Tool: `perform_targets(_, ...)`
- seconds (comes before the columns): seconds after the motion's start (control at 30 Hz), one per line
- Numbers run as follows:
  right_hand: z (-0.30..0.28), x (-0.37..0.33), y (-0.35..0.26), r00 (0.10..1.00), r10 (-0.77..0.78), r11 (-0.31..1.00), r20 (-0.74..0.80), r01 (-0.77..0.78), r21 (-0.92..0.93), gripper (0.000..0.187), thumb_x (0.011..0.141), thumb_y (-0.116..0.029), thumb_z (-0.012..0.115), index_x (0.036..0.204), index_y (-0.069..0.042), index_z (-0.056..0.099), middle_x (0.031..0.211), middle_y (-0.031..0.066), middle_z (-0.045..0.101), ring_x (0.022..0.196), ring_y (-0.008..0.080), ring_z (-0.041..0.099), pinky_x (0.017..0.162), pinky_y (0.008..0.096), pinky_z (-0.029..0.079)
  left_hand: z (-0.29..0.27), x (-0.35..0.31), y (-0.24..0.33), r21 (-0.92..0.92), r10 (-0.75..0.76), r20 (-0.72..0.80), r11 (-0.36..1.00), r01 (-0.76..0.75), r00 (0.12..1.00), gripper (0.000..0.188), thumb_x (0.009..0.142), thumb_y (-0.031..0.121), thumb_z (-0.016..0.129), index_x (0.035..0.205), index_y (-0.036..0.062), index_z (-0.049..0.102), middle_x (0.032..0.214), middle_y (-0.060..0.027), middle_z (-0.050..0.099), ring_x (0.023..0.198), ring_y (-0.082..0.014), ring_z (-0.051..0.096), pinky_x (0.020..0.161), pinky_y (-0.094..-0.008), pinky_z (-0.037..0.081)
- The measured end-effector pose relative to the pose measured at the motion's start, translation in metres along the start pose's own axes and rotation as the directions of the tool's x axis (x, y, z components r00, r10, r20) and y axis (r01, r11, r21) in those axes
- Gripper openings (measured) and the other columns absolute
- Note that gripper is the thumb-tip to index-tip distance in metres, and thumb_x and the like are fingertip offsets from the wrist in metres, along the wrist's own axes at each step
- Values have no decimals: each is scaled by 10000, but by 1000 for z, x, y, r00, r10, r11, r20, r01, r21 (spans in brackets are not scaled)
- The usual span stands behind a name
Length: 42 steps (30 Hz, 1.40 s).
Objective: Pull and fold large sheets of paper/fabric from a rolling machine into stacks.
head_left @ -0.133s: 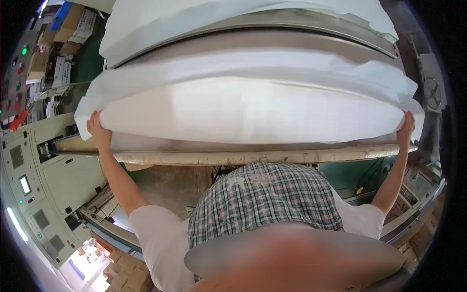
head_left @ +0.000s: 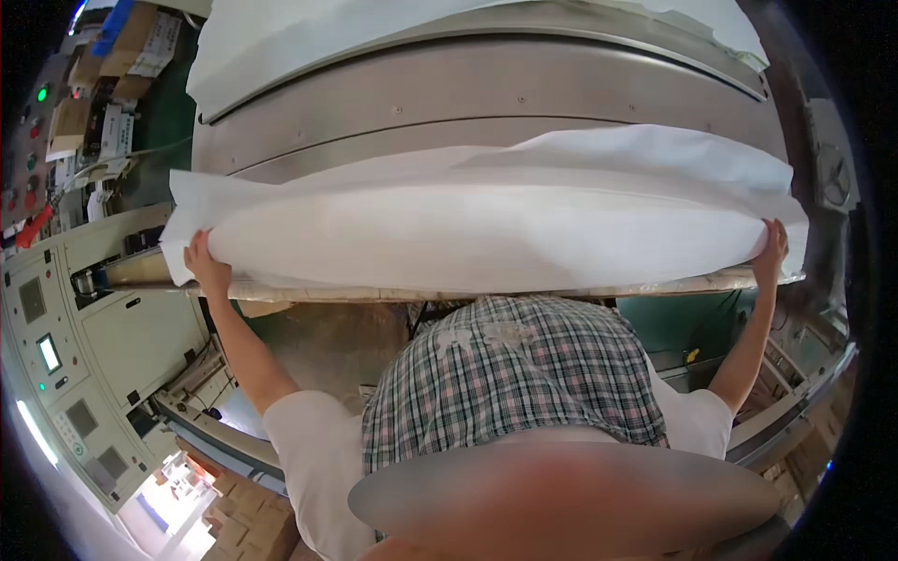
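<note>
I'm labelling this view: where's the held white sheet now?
In the head view, the white sheet spans the upper middle, held by the left hand and right hand, below the metal surface, above the plaid garment.

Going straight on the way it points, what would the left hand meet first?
The left hand would likely meet the white sheet it holds, which spreads just ahead of it; depth is unclear.

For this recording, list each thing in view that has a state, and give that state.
Near white sheet: held at both ends, far edge wavy
Left hand: gripping that sheet's left end
Right hand: gripping that sheet's right end
Far white sheet: spread, edges uneven
Metal surface: partly covered
Green indicator light: lit
Cabinet screen: lit
Cabinet door: shut
Checked garment: worn, with pale patches
</note>
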State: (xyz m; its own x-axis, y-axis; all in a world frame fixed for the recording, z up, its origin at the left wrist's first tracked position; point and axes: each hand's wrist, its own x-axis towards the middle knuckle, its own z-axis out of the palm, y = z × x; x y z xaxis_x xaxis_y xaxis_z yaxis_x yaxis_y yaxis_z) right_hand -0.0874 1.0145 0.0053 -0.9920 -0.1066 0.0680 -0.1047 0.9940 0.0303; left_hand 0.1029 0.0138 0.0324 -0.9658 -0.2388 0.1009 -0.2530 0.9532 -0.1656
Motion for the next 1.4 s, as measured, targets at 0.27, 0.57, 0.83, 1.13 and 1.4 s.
perform_targets(0.27,22,68,-15,989,-33,993,145,48,-104,536,623,57,558,1116,-135,473,1204,140,412,1133,337,376,960,439,264,55,17,21,-37,-126,125,991,132,984,555,567,57,631,1101,143,507,1164,-114,498,1132,-278,418,998,-437,235)
perform_targets(0.57,60,207,78,684,-118,971,720,232,-62,581,556,79,554,1113,-75,489,1105,209,497,1023,366,483,854,399,413,71,174,8,148,-160,882,987,63,443,634,571,31,549,1196,114,486,1154,-153,526,1063,-306,498,911,-385,381)
perform_targets(0.83,106,278,39,557,130,930,820,219,-296,464,659,41,485,1086,-131,547,972,177,592,914,365,560,748,377,477,89,216,48,2,-128,794,978,208,594,397,714,70,452,1093,102,565,1037,-160,586,980,-317,539,835,-402,411)
perform_targets(1.13,18,213,-150,993,-79,734,90,-3,679,346,741,-35,590,1079,-22,518,1140,94,528,1059,196,498,913,312,373,-19,127,239,-617,-76,-208,783,-71,975,144,815,31,483,906,39,594,903,-91,625,860,-218,596,778,-295,448)
perform_targets(1.4,-22,136,-378,776,-625,589,-86,542,599,388,642,-6,655,1006,-32,526,997,130,498,912,293,508,758,327,446,-11,67,369,-766,422,-339,396,-507,841,281,731,40,590,1008,75,560,1059,-93,558,1005,-276,513,848,-399,408)
